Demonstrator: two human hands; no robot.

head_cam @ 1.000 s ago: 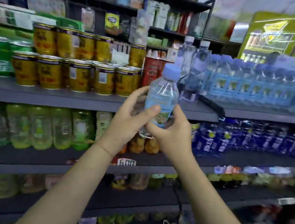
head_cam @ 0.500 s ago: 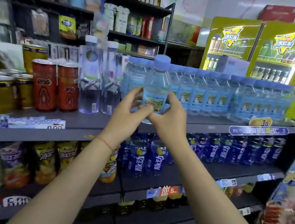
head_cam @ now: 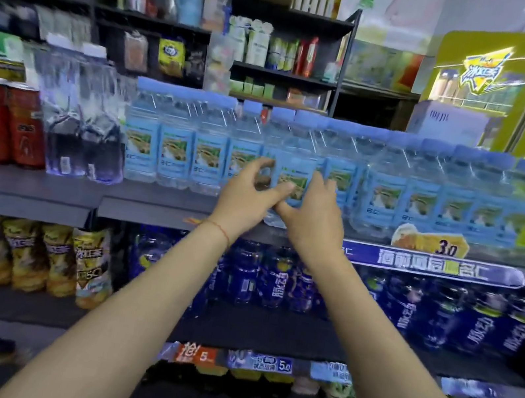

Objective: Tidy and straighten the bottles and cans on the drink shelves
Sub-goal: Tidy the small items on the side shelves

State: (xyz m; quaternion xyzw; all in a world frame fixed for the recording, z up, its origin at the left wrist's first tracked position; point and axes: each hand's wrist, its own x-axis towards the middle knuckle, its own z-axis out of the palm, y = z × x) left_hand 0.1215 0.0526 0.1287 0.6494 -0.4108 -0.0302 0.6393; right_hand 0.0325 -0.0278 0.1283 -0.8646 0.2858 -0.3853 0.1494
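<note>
1. Water bottle (head_cam: 295, 169), blue cap and label, upright at the front edge of the top drink shelf (head_cam: 154, 212), in the row of matching bottles (head_cam: 424, 191).
2. Left hand (head_cam: 248, 193) and right hand (head_cam: 315, 214) both pinch its lower body, thumbs meeting in front.
3. Left along that shelf: clear bottles (head_cam: 83, 120), then red cans (head_cam: 6, 121).
4. Below that shelf: dark blue bottles (head_cam: 442, 319).

A dark shelf (head_cam: 155, 205) carries blue-capped water bottles (head_cam: 176, 146) beside red cans (head_cam: 6, 121).
</note>
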